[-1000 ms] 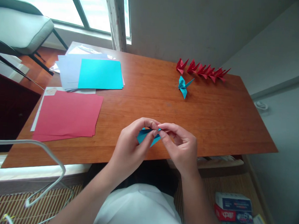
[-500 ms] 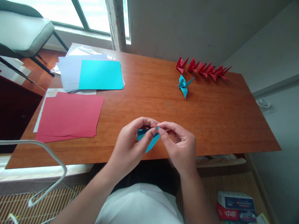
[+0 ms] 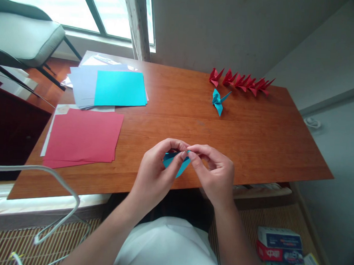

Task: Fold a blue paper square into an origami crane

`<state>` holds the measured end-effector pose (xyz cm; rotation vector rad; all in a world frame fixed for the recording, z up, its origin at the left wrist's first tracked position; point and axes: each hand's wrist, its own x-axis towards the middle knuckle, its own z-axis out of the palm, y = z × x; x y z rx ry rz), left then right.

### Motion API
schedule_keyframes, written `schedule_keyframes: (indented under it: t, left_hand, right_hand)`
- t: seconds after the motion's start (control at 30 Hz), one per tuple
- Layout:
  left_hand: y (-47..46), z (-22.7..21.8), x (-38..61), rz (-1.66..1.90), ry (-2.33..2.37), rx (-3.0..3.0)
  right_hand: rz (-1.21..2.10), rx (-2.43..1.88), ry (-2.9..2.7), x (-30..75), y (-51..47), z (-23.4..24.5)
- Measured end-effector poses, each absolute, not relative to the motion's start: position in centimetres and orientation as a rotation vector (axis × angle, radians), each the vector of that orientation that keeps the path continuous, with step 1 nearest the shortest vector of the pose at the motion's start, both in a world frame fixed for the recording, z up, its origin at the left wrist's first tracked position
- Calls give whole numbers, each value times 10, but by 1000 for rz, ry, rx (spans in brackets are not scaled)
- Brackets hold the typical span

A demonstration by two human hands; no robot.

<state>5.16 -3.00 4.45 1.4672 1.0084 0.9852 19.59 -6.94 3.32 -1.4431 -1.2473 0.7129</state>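
Observation:
A folded piece of blue paper [image 3: 183, 167] is held up over the front edge of the table, partly covered by my fingers. My left hand [image 3: 160, 165] pinches it between thumb and forefinger from the left. From the right, my right hand [image 3: 213, 170] pinches its upper tip, and the fingertips of both hands meet there. Beyond my hands stands a finished blue paper crane [image 3: 217, 102]. Behind that, several red paper cranes [image 3: 241, 82] sit in a row near the table's back edge.
Red paper sheets [image 3: 83, 136] lie at the table's left, with blue sheets [image 3: 121, 89] and white sheets [image 3: 83, 88] behind them. A white metal tube [image 3: 57, 178] curves in at lower left. Small boxes [image 3: 279, 244] are stacked at lower right. A chair [image 3: 23, 37] stands beyond the left end.
The blue paper's lower point has risen slightly and tilted a little. Both hands keep their pinch, and the view has shifted very slightly.

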Motion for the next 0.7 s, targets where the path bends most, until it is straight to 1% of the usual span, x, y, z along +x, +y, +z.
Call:
schedule_keyframes:
  t: [0.47, 0.7]
  left_hand:
    - [-32, 45, 53, 1004, 1025, 1515]
    - [-30, 40, 49, 952, 955, 1408]
  right_hand:
    - [721, -1442, -1233, 197, -70, 32]
    - [786, -1416, -1224, 200, -68, 30]
